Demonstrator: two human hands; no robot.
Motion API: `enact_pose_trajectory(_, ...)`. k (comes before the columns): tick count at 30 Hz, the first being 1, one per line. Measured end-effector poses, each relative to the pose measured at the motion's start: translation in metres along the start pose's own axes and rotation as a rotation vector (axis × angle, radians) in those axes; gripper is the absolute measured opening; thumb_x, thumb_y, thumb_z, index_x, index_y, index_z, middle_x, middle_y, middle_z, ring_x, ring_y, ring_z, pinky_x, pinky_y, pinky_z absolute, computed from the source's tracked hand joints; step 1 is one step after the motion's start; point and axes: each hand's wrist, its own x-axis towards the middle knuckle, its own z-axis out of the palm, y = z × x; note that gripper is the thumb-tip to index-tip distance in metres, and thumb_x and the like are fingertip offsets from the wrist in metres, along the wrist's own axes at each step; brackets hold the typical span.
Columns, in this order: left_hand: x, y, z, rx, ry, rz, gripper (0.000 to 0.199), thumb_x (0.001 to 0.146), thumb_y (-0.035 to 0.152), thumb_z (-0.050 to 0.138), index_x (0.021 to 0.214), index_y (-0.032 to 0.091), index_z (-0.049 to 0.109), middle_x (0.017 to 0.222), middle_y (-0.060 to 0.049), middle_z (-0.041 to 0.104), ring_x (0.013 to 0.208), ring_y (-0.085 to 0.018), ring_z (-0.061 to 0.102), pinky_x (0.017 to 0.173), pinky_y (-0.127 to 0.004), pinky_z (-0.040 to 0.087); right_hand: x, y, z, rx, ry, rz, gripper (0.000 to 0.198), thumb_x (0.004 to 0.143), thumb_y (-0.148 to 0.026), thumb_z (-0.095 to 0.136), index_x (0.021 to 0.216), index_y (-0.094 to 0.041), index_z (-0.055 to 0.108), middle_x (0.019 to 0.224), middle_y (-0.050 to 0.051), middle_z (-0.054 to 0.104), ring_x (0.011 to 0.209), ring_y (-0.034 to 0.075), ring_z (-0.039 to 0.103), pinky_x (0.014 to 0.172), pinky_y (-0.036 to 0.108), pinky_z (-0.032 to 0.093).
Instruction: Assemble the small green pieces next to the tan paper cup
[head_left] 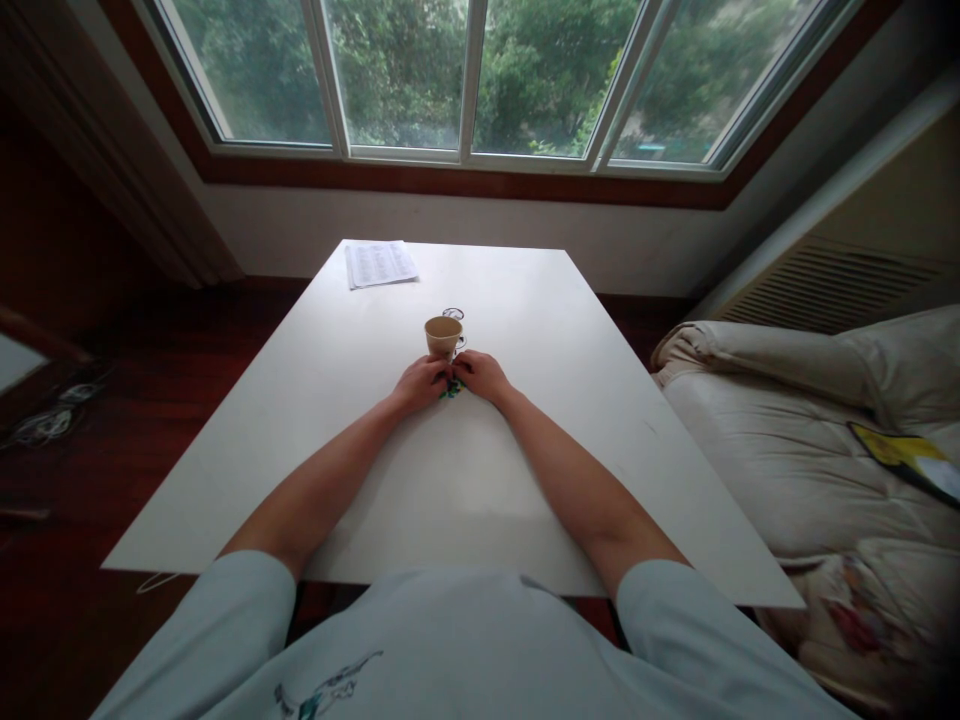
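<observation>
A tan cup stands upright on the white table, just beyond my hands. My left hand and my right hand meet in front of it, fingertips bent inward and pressed close together. What they hold between them is too small and too covered to name. Small green and dark pieces lie beneath and between the fingers. Behind the cup is a small round thing with a dark rim, partly hidden by it. A little white item shows beside the cup's right side, near my right fingertips.
Printed sheets of paper lie at the table's far left corner. Past the far edge are a wall and a wide window. To the right stands a padded beige sofa with a yellow and black item. Cables lie at left.
</observation>
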Motion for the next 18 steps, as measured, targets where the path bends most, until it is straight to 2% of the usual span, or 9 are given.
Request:
enact_pose_trajectory(9,0.0023,-0.0068,0.0039,0.012,-0.007,0.023,0.022,0.093,0.015,0.067,0.104,0.023,0.085,0.118,-0.009,0.082,0.108,-0.026,0.076,0.1,-0.038,0.063,-0.0005,-0.0014,-0.0009,0.0,0.001,-0.012,0.017,0.103,-0.023,0.066,0.099,-0.021,0.082,0.101,0.006,0.078,0.09,0.02,0.064,0.079,0.03,0.041)
enact_pose_trajectory(18,0.0011,-0.0034,0.0015,0.002,-0.004,0.016,0.026,0.092,0.015,0.066,0.107,0.024,0.086,0.122,-0.009,0.083,0.109,-0.026,0.076,0.103,-0.037,0.063,-0.0003,-0.005,-0.0027,0.009,-0.007,0.009,0.018,0.102,-0.022,0.065,0.101,-0.021,0.083,0.101,0.006,0.078,0.088,0.019,0.062,0.079,0.029,0.042)
